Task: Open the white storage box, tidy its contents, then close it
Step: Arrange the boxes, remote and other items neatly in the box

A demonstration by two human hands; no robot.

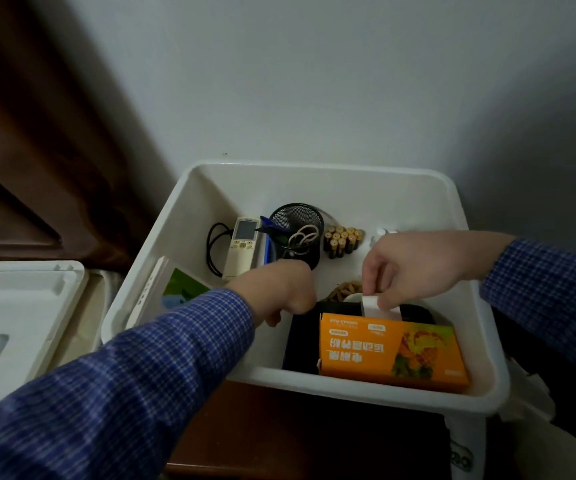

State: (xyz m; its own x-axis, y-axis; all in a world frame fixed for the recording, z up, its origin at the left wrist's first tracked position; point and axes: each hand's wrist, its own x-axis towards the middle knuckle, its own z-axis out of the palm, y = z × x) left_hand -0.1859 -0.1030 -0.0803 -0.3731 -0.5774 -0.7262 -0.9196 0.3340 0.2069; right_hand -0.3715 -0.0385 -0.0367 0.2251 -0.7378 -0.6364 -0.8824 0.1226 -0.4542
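The white storage box [480, 306] sat open right under both hands, pushed up against the wall, and its lid [19, 317] lay off to the left on the surface beside it. The right hand [414, 268] was down over the near middle of the box, thumb and fingers pinching a small white tab-like thing [371, 305], maybe tape or a paper strip, couldn't really tell. It was just behind the top edge of the orange carton [390, 351], which stood against the near wall. The left hand [279, 289] was inside the box too, fingers curled under at the edge of a black thing [302, 341] next to the carton. Whether it actually gripped anything I couldn't tell, the fingertips were hidden.

Further back in the box: a black mesh pen cup [297, 233] with scissors [303, 239] in it, a bundle of batteries [342, 241] standing just to its right, and a white remote [241, 245] lying to its left with a black cable [213, 251] looped beside it. A book with a green cover [182, 289] leaned along the left wall. Some brown rubber bands [343, 289] were piled between the two hands, partly hidden by the right one. Both sleeves were blue check.
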